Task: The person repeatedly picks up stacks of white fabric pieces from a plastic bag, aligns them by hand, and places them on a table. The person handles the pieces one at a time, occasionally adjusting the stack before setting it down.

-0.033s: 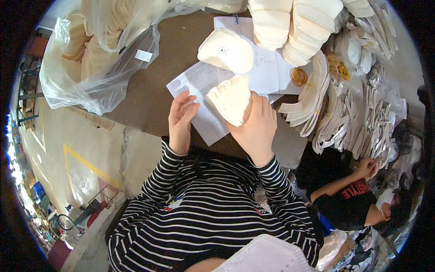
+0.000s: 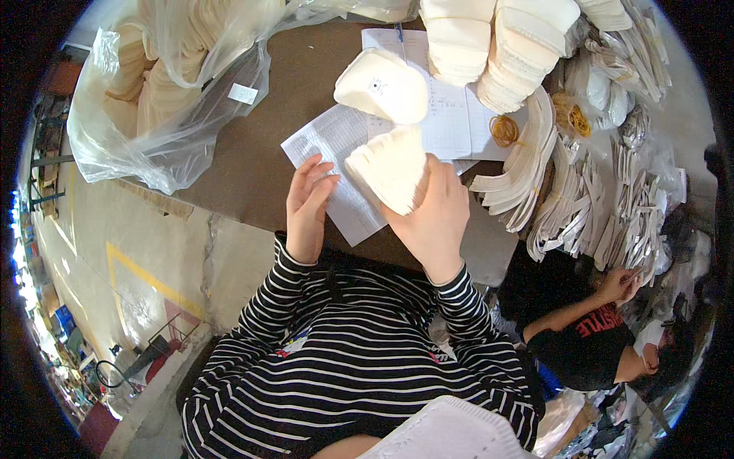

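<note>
My right hand (image 2: 432, 218) is closed around one end of a stack of thin cream-coloured, rounded pieces (image 2: 390, 168). Their edges are fanned out toward the left, above the table. My left hand (image 2: 310, 203) hangs just left of the stack with its fingers apart and slightly curled, touching nothing that I can see. Beyond the held stack lies another cream rounded piece (image 2: 382, 86) with a small printed label and a dark dot. Printed paper sheets (image 2: 325, 141) lie beneath, partly hidden by the stack.
A clear plastic bag (image 2: 206, 126) full of cream pieces lies at the far left of the brown table (image 2: 294, 65). Tall stacks (image 2: 459, 46) stand at the back right. Rubber bands (image 2: 503, 130) and bundled strips (image 2: 527, 168) lie to the right. A co-worker's arm (image 2: 569, 310) reaches in there.
The held stack has shifted and tilted very slightly in my right hand. My left hand has barely moved, a touch to the right.
</note>
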`<state>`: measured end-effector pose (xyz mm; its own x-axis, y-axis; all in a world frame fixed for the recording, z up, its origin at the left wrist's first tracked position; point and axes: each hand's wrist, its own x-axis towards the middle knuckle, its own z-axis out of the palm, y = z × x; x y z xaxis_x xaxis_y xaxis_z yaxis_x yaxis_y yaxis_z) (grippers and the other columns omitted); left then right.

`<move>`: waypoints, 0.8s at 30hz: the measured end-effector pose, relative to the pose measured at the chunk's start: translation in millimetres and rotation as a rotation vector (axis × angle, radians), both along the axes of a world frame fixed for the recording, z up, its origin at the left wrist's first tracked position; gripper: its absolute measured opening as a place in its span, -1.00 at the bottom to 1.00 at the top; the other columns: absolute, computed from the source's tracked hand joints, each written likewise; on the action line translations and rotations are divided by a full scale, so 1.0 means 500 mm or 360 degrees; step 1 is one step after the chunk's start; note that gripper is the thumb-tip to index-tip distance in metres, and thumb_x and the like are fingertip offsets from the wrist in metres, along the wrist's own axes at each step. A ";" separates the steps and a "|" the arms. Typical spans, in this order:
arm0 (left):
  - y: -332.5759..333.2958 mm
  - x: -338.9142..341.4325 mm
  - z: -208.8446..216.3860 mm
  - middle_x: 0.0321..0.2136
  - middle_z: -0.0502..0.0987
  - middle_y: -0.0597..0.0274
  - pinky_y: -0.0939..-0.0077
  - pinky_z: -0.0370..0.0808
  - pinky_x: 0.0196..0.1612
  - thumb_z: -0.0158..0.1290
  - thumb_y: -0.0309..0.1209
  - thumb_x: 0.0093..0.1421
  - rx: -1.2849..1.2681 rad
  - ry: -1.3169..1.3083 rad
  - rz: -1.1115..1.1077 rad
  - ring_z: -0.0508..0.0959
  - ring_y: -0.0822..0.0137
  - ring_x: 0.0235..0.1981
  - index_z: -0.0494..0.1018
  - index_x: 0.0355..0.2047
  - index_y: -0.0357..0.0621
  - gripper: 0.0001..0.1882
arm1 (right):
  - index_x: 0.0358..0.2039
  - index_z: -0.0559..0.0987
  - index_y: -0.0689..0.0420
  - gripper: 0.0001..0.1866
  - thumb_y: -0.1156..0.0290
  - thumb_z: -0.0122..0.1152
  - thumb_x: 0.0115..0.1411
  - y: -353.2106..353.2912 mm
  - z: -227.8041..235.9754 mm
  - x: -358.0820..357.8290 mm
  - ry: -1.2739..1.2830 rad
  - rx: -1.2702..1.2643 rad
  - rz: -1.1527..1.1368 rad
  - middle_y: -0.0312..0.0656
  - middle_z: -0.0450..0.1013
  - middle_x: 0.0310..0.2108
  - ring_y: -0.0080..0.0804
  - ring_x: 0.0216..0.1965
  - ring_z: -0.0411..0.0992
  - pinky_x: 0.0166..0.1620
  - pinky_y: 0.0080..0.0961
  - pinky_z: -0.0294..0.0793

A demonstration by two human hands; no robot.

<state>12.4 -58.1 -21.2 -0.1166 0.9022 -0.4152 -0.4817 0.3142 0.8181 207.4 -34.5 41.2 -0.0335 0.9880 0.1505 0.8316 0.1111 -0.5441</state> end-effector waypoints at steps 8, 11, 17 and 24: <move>0.047 0.057 -0.012 0.26 0.32 0.03 0.16 0.28 0.32 -0.01 0.09 0.30 0.0062 -0.0562 -0.0165 0.34 0.14 0.27 0.10 0.34 -0.26 -0.18 | 0.18 0.28 0.30 -0.12 0.20 0.52 -0.08 -0.004 0.049 -0.058 0.0385 0.0014 0.0158 0.11 0.37 -0.03 0.06 -0.02 0.40 0.02 -0.11 0.39; 0.077 0.025 -0.120 0.13 0.46 -0.02 0.18 0.47 0.17 -0.20 0.03 0.39 0.0060 -0.1282 -0.0181 0.51 0.12 0.10 0.26 0.25 -0.27 -0.35 | 0.26 0.22 0.33 -0.09 0.18 0.47 0.01 -0.005 0.046 -0.027 0.0636 -0.0046 0.0574 0.14 0.33 0.08 0.05 0.06 0.38 0.07 -0.10 0.36; 0.068 0.031 -0.129 -0.01 0.55 0.02 0.32 0.62 -0.05 -0.14 -0.10 0.41 0.0169 -0.0842 -0.0431 0.59 0.21 -0.05 0.36 0.14 -0.29 -0.48 | 0.02 0.53 0.24 -0.65 0.41 0.27 0.25 0.008 0.016 -0.010 0.1320 -0.0326 0.0273 -0.16 0.52 -0.16 -0.48 -0.28 0.50 -0.26 -0.58 0.49; 0.063 0.040 -0.108 0.01 0.52 0.04 0.35 0.59 -0.03 -0.02 -0.28 0.38 0.0308 -0.0544 -0.0448 0.57 0.24 -0.06 0.33 0.17 -0.25 -0.57 | -0.09 0.58 0.25 -0.73 0.49 0.33 0.20 0.017 -0.005 -0.021 0.1595 -0.0557 0.0098 -0.22 0.54 -0.21 -0.54 -0.28 0.51 -0.22 -0.60 0.51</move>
